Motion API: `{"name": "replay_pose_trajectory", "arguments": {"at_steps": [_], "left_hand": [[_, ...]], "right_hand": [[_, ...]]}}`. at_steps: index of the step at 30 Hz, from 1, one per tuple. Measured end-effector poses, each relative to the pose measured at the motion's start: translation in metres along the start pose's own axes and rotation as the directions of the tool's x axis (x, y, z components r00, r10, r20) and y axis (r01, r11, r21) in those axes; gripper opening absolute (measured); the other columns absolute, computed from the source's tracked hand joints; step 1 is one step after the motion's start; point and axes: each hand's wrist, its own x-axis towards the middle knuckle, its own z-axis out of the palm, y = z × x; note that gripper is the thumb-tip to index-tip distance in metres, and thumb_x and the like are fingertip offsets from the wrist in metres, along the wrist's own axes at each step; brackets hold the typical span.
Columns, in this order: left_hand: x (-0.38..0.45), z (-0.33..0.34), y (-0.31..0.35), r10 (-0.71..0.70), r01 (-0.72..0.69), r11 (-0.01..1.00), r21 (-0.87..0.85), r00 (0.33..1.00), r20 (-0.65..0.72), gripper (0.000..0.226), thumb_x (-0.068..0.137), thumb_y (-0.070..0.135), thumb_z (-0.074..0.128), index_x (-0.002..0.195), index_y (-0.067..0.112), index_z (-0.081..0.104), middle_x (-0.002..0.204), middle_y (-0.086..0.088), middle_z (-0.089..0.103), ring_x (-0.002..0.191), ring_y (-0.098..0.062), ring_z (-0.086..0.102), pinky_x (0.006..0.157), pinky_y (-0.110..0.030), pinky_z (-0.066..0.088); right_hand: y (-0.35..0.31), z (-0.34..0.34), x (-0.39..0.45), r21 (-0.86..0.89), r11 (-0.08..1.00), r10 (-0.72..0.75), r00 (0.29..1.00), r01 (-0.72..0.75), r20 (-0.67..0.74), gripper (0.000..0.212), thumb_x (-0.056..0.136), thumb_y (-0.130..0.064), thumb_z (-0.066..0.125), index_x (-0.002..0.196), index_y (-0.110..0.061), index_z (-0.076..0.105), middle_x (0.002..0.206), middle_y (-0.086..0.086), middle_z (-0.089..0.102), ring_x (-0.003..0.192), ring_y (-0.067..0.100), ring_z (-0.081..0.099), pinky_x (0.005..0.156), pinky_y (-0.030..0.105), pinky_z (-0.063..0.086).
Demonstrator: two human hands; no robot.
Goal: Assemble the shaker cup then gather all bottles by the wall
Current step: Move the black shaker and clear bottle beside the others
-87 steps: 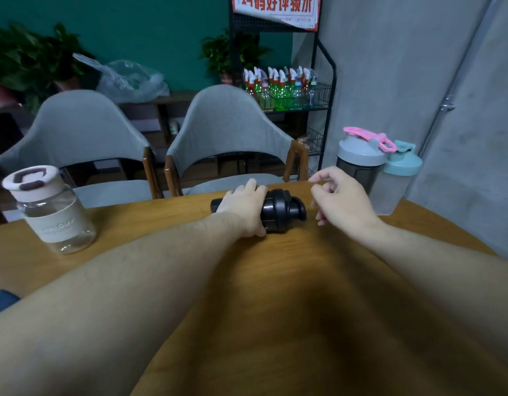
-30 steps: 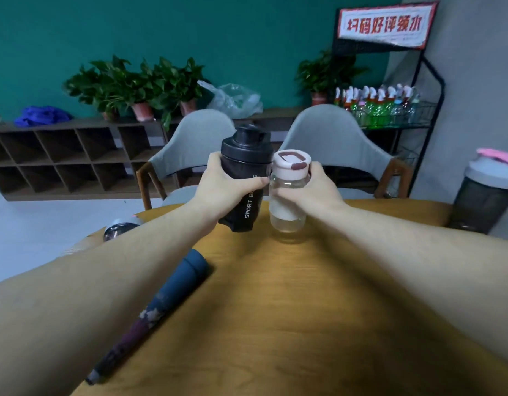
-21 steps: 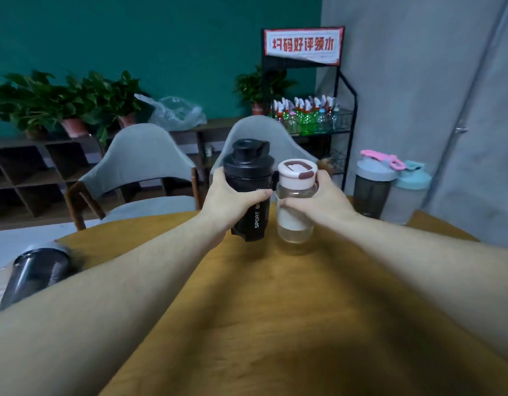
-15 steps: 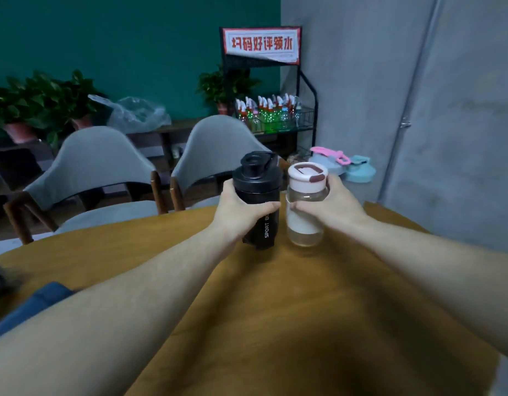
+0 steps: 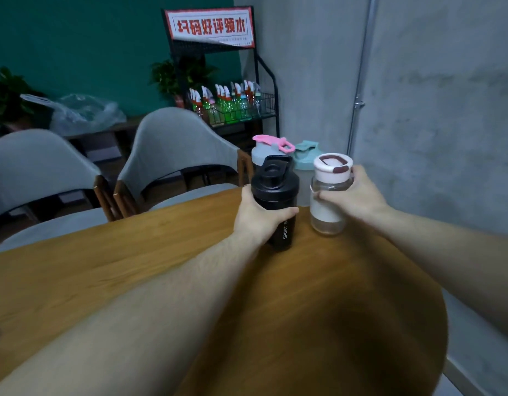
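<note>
My left hand grips the black shaker cup, upright with its lid on, at the far part of the round wooden table. My right hand holds the clear bottle with a pink-white lid just to its right. Whether either bottle touches the tabletop is unclear. Right behind them, by the grey wall, stand a grey shaker with a pink lid and a pale shaker with a teal lid, both partly hidden.
Two grey chairs stand at the table's far side. A black rack with spray bottles and a sign is behind them. The table's right edge runs close to the wall.
Both hands have carried the black shaker and the clear bottle to the right, toward the wall and the two shakers there. Earlier the black shaker lay on its side under my left hand.
</note>
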Motion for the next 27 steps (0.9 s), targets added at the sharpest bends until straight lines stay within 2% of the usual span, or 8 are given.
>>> {"name": "replay_pose_trajectory", "arguments": {"at_steps": [5, 13, 16, 20, 23, 27], "left_hand": [[0.01, 0.025, 0.0, -0.006, 0.006, 1.0, 0.014, 1.0, 0.026, 0.093, 0.066, 0.026, 0.094, 0.14, 0.023, 0.038, 0.135, 0.003, 0.057, 0.128, -0.02, 0.053, 0.109, -0.048, 0.045], [0.017, 0.041, -0.001, -0.02, 0.019, 1.0, 0.011, 1.0, 0.018, 0.09, 0.066, 0.023, 0.093, 0.137, 0.022, 0.038, 0.121, 0.011, 0.054, 0.119, -0.013, 0.052, 0.109, -0.043, 0.045], [0.017, 0.044, -0.001, -0.032, 0.032, 0.999, 0.001, 0.999, -0.002, 0.088, 0.067, 0.023, 0.093, 0.135, 0.022, 0.038, 0.119, 0.011, 0.054, 0.118, -0.013, 0.053, 0.109, -0.042, 0.045], [0.016, 0.047, 0.002, -0.056, 0.056, 0.998, 0.011, 0.998, 0.0, 0.092, 0.066, 0.024, 0.094, 0.139, 0.022, 0.037, 0.133, 0.005, 0.056, 0.128, -0.018, 0.052, 0.111, -0.045, 0.043], [0.01, 0.041, 0.006, -0.108, 0.106, 0.992, 0.062, 0.994, 0.026, 0.103, 0.066, 0.023, 0.094, 0.147, 0.018, 0.031, 0.147, -0.004, 0.05, 0.138, -0.026, 0.046, 0.113, -0.049, 0.041], [-0.01, 0.012, 0.008, -0.17, 0.161, 0.971, 0.174, 0.985, 0.037, 0.1, 0.071, 0.028, 0.091, 0.15, 0.021, 0.029, 0.153, -0.007, 0.04, 0.138, -0.027, 0.044, 0.11, -0.046, 0.043]], "right_hand": [[0.013, -0.003, 0.013, 0.022, 1.0, 0.003, 1.0, -0.003, -0.007, 0.067, 0.069, -0.033, 0.09, 0.119, -0.028, 0.046, 0.114, -0.006, 0.063, 0.107, 0.019, 0.064, 0.095, 0.039, 0.054], [0.024, 0.001, 0.026, 0.027, 1.0, 0.007, 1.0, -0.008, 0.018, 0.072, 0.069, -0.032, 0.09, 0.126, -0.024, 0.048, 0.115, -0.005, 0.064, 0.109, 0.02, 0.064, 0.097, 0.04, 0.052], [0.026, 0.003, 0.028, 0.028, 1.0, 0.009, 1.0, -0.009, 0.026, 0.076, 0.065, -0.035, 0.091, 0.126, -0.026, 0.047, 0.12, -0.003, 0.066, 0.111, 0.021, 0.065, 0.099, 0.044, 0.052], [0.021, -0.002, 0.025, 0.004, 0.999, 0.039, 0.997, -0.039, 0.069, 0.092, 0.064, -0.038, 0.092, 0.139, -0.024, 0.041, 0.127, -0.003, 0.063, 0.116, 0.022, 0.062, 0.1, 0.047, 0.052], [0.014, -0.008, 0.011, -0.052, 0.992, 0.116, 0.988, -0.111, 0.098, 0.103, 0.066, -0.04, 0.092, 0.148, -0.023, 0.031, 0.125, -0.006, 0.055, 0.112, 0.02, 0.056, 0.092, 0.045, 0.054], [0.008, -0.012, -0.018, -0.178, 0.949, 0.286, 0.948, -0.26, 0.141, 0.074, 0.08, -0.033, 0.081, 0.135, -0.015, 0.034, 0.122, 0.003, 0.052, 0.104, 0.026, 0.056, 0.072, 0.046, 0.058]]}}
